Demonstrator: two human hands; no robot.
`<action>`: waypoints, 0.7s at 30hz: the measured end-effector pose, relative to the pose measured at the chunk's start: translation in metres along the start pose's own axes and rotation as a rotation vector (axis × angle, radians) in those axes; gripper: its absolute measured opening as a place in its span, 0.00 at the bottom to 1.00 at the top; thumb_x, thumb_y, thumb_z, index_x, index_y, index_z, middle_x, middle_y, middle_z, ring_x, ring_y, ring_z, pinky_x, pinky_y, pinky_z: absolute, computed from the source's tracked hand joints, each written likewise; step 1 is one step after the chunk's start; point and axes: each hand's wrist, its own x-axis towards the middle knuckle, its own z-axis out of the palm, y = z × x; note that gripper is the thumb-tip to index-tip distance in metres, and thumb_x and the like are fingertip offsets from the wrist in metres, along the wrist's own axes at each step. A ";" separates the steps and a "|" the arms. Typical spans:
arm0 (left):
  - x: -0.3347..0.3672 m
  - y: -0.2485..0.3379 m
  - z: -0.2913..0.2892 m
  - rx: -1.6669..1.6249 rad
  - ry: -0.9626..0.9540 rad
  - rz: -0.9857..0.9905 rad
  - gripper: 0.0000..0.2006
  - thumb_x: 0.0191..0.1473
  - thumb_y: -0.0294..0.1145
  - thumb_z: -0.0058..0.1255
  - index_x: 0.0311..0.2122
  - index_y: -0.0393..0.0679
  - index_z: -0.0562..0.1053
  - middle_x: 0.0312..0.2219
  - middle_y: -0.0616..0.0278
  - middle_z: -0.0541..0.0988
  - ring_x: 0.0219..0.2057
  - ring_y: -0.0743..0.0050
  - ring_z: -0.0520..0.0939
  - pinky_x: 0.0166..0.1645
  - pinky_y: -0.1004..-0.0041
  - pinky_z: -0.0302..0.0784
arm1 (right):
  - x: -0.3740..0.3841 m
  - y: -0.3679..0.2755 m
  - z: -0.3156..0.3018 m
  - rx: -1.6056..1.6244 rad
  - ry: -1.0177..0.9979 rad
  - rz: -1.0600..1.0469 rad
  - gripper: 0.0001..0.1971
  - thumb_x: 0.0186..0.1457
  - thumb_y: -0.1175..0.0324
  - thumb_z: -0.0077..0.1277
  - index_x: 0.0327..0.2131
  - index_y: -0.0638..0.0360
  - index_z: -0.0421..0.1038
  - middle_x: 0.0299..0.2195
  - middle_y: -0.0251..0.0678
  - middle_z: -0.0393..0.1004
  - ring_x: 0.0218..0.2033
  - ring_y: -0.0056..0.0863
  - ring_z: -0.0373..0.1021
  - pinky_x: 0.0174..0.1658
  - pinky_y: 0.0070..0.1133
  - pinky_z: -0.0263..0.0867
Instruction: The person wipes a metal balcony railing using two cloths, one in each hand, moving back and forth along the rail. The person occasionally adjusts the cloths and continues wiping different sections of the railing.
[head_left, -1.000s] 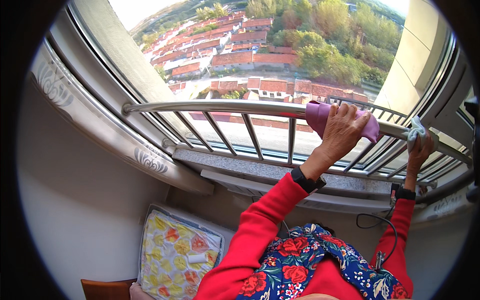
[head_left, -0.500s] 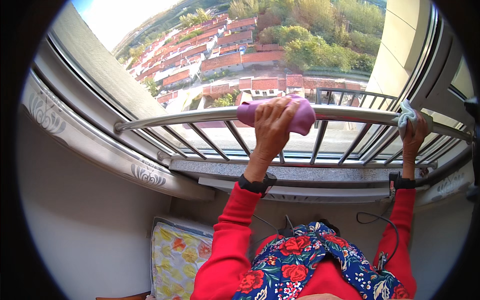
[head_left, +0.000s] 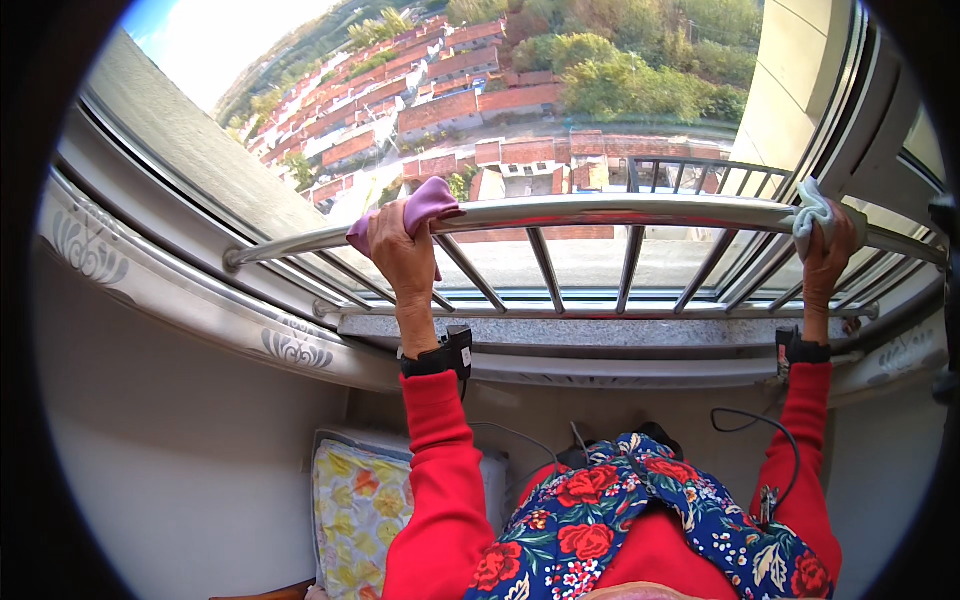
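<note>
A shiny metal railing (head_left: 600,210) runs across the front of a window, with upright bars below its round top rail. My left hand (head_left: 400,250) is closed around a purple cloth (head_left: 435,200), which wraps over the top rail toward its left part. Farther right, my right hand (head_left: 830,250) grips the same rail with a pale blue-white cloth (head_left: 812,212) bunched between palm and metal. Both arms reach forward in red sleeves, with a black band at each wrist.
A speckled stone sill (head_left: 560,330) lies beneath the bars. White trim with grey leaf patterns (head_left: 297,345) curves along the left wall. A yellow floral cushion (head_left: 360,510) sits low at the left. A dark cable (head_left: 785,435) loops beside my right forearm. Rooftops and trees show outside.
My left hand has slid left along the top rail with the purple cloth, from near the middle toward the left end. My right hand stays about where it was.
</note>
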 end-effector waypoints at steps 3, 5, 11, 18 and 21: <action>0.005 0.019 0.008 -0.029 -0.019 0.042 0.14 0.48 0.36 0.63 0.38 0.42 0.77 0.35 0.53 0.80 0.42 0.47 0.79 0.53 0.56 0.70 | -0.001 -0.002 0.001 -0.003 -0.002 0.019 0.15 0.67 0.59 0.51 0.50 0.56 0.73 0.49 0.40 0.76 0.52 0.41 0.70 0.61 0.37 0.60; 0.005 0.029 0.013 -0.077 0.011 0.125 0.14 0.49 0.39 0.64 0.38 0.42 0.77 0.33 0.55 0.80 0.40 0.48 0.79 0.52 0.56 0.69 | -0.002 -0.003 0.001 -0.010 -0.001 0.023 0.15 0.67 0.58 0.51 0.50 0.56 0.73 0.49 0.39 0.77 0.52 0.41 0.70 0.61 0.37 0.60; 0.001 0.037 0.018 -0.118 0.043 0.126 0.14 0.51 0.41 0.63 0.36 0.42 0.78 0.31 0.55 0.80 0.37 0.50 0.79 0.50 0.57 0.68 | -0.004 -0.002 0.000 -0.054 -0.027 0.077 0.15 0.66 0.59 0.52 0.50 0.57 0.73 0.48 0.40 0.77 0.52 0.41 0.71 0.60 0.37 0.61; 0.000 0.036 0.036 -0.023 0.232 0.154 0.13 0.49 0.41 0.61 0.33 0.43 0.76 0.28 0.56 0.80 0.34 0.50 0.80 0.50 0.58 0.69 | 0.022 -0.085 0.007 0.053 -0.177 0.011 0.17 0.61 0.59 0.59 0.49 0.59 0.77 0.47 0.40 0.78 0.51 0.40 0.72 0.61 0.38 0.59; -0.001 0.034 0.038 -0.025 0.234 0.150 0.14 0.49 0.43 0.60 0.33 0.42 0.76 0.28 0.55 0.80 0.34 0.50 0.81 0.51 0.58 0.69 | 0.033 -0.148 0.030 0.092 -0.237 -0.050 0.18 0.55 0.58 0.63 0.46 0.58 0.79 0.46 0.38 0.80 0.49 0.39 0.73 0.57 0.37 0.61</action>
